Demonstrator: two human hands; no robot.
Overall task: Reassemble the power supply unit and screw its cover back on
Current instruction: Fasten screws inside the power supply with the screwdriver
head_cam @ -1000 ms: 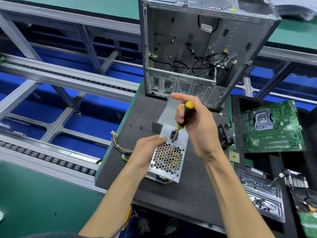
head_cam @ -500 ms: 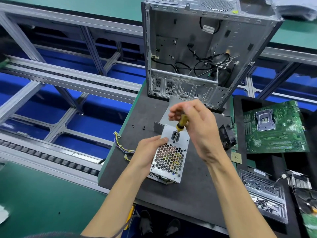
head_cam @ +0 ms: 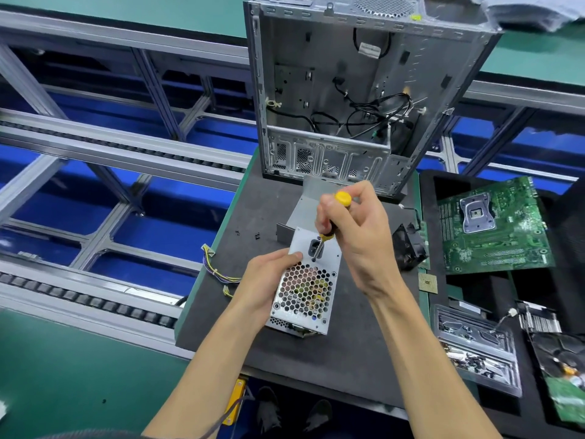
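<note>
In the head view, the power supply (head_cam: 305, 288) stands on end on the dark mat (head_cam: 348, 350), its honeycomb grille facing up toward the camera, its long axis running from about 7 o'clock near the person to 1 o'clock toward the computer case (head_cam: 364, 90). The left hand (head_cam: 269, 283) grips its 9 o'clock side, fingers wrapped round the edge and thumb laid across the top face just above the grille. The right hand (head_cam: 351, 236) comes in from 4 o'clock and pinches the yellow-and-black screwdriver (head_cam: 329, 224) high on the handle, fingers curled round it. The shaft slants down toward 7 o'clock, and its tip meets the top face just beside the power socket (head_cam: 316, 247), between the socket and the grille; whether a screw sits under the tip is too small to tell.

The driving hand is the nearer one to that spot, and the turn likely depends on keeping the shaft square to the plate. A loose metal cover plate (head_cam: 308, 204) lies at 12 o'clock, just behind the unit. Spare screws (head_cam: 257, 236) lie on the mat at 10 o'clock, a wire bundle (head_cam: 218, 274) trails off the mat's edge at 9 o'clock, and a small black fan (head_cam: 408, 248) sits at 3 o'clock, near the right wrist. Open mat remains at 5 to 6 o'clock.
</note>
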